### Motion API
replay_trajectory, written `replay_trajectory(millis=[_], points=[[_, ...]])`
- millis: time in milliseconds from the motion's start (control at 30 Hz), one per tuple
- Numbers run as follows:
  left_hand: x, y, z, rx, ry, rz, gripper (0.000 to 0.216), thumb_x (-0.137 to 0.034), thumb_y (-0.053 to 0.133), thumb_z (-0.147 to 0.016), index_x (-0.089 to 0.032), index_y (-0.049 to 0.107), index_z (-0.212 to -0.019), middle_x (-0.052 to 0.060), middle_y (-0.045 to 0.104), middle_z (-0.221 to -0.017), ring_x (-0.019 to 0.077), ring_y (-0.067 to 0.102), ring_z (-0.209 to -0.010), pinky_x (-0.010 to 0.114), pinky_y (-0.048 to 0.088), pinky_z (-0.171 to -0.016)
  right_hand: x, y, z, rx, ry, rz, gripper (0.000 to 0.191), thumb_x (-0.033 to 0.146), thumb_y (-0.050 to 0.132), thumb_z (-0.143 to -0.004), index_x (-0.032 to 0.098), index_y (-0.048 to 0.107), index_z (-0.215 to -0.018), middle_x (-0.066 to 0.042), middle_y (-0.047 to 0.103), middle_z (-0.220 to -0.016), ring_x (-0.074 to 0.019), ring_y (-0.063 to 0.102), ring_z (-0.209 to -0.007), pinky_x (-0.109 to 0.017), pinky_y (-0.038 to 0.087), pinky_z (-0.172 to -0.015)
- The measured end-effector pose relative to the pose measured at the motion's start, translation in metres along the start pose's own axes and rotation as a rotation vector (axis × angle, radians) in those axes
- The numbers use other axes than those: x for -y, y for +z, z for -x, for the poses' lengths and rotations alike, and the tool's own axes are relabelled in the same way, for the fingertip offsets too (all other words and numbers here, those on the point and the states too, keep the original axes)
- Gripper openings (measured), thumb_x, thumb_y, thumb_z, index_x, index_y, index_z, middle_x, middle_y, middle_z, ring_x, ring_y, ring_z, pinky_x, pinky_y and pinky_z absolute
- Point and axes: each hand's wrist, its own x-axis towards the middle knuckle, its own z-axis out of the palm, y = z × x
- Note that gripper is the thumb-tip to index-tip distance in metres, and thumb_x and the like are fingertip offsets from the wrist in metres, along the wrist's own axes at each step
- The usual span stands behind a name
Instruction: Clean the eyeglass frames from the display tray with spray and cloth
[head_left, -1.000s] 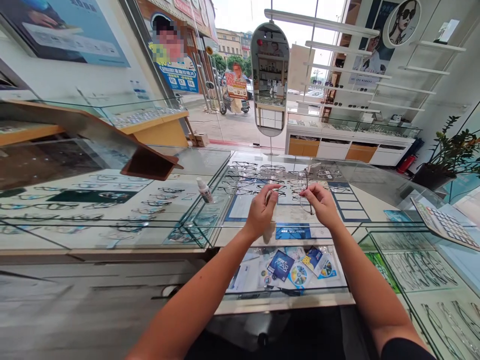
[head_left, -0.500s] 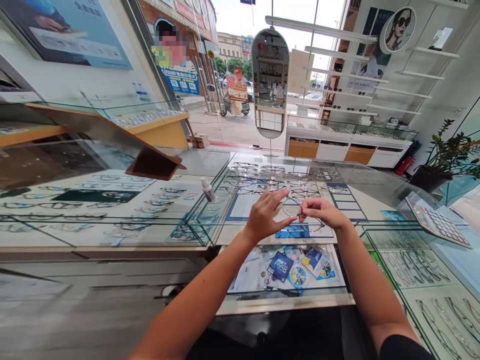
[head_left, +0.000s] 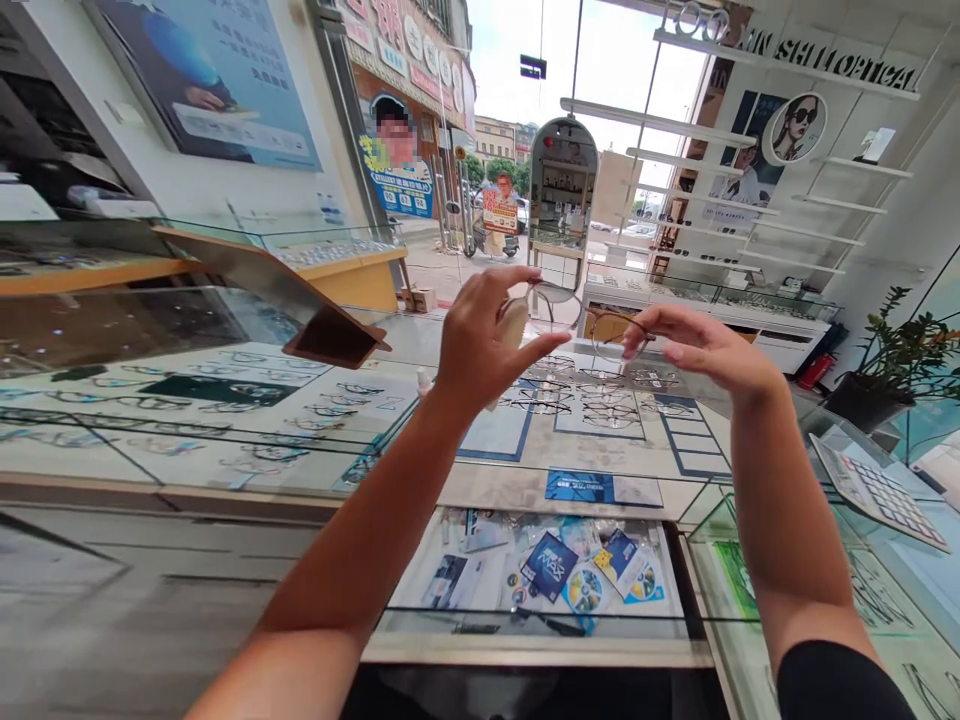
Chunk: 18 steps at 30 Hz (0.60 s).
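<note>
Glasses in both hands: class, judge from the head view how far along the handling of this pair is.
Done: the glasses are up in the air, clear of the glass counter. In hand: the left hand pinches one end, with something pale against the lens, perhaps a cloth; the right hand holds the other end in its fingers. Left, probably: setting the pair down, since it is not yet among the rows of frames.

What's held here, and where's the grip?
A pair of glasses, held up at both ends of the frame: left hand pinches one end, right hand the other.
</note>
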Motion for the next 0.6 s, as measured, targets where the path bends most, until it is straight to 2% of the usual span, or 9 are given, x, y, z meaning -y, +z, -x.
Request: replay_trajectory(millis=[67, 133, 233, 300, 400, 600], points=[[-0.008, -0.004, -0.012, -0.055, 0.023, -0.042, 0.067, -0.065, 0.084, -0.075, -0.022, 0.066, -0.122, 0.008, 0.071, -0.118, 0.0277, 0.065, -0.113, 0.043, 0.051, -0.103, 0.004, -0.001, 0.002, -0.107, -0.085, -0.012, 0.049, 0.055, 0.087, -0.073, 0.022, 0.073, -0.108, -0.003, 0.069, -0.098, -0.0209, 0.065, -0.096, -0.041, 0.051, -0.093], [-0.018, -0.005, -0.015, -0.084, 0.041, -0.071, 0.062, -0.064, 0.085, -0.074, -0.025, 0.065, -0.119, 0.005, 0.071, -0.113, 0.0268, 0.066, -0.11, 0.042, 0.053, -0.1, 0.001, 0.012, 0.006, -0.273, -0.188, -0.006, 0.058, 0.054, 0.09, -0.069, 0.026, 0.07, -0.116, -0.001, 0.066, -0.095, -0.02, 0.064, -0.091, -0.04, 0.053, -0.089], [-0.031, -0.007, -0.009, -0.1, 0.05, -0.086, 0.055, -0.061, 0.085, -0.076, -0.031, 0.064, -0.117, 0.002, 0.07, -0.106, 0.0244, 0.069, -0.102, 0.039, 0.056, -0.094, -0.01, 0.04, 0.013, -0.514, -0.336, 0.07, 0.058, 0.053, 0.084, -0.077, 0.033, 0.064, -0.128, 0.0, 0.063, -0.099, -0.0193, 0.062, -0.086, -0.041, 0.056, -0.087], [-0.038, -0.008, -0.002, -0.108, 0.052, -0.089, 0.053, -0.06, 0.085, -0.077, -0.031, 0.064, -0.116, 0.001, 0.07, -0.102, 0.0234, 0.069, -0.098, 0.039, 0.057, -0.089, -0.015, 0.055, 0.016, -0.62, -0.377, 0.145, 0.053, 0.053, 0.079, -0.083, 0.035, 0.062, -0.13, -0.001, 0.063, -0.107, -0.0189, 0.062, -0.085, -0.041, 0.057, -0.088], [-0.045, -0.012, 0.006, -0.12, 0.043, -0.092, 0.052, -0.059, 0.085, -0.076, -0.03, 0.064, -0.114, 0.001, 0.07, -0.1, 0.0227, 0.068, -0.094, 0.038, 0.058, -0.085, -0.017, 0.065, 0.018, -0.675, -0.37, 0.246, 0.047, 0.053, 0.076, -0.086, 0.034, 0.063, -0.126, -0.002, 0.065, -0.109, -0.0201, 0.064, -0.089, -0.043, 0.057, -0.09], [-0.048, -0.022, 0.011, -0.074, -0.009, -0.11, 0.048, -0.057, 0.086, -0.077, -0.032, 0.066, -0.113, 0.001, 0.072, -0.1, 0.0239, 0.069, -0.096, 0.039, 0.058, -0.085, -0.014, 0.068, 0.021, -0.653, -0.356, 0.293, 0.044, 0.05, 0.079, -0.086, 0.031, 0.066, -0.123, 0.0, 0.069, -0.098, -0.02, 0.067, -0.09, -0.042, 0.056, -0.092]])
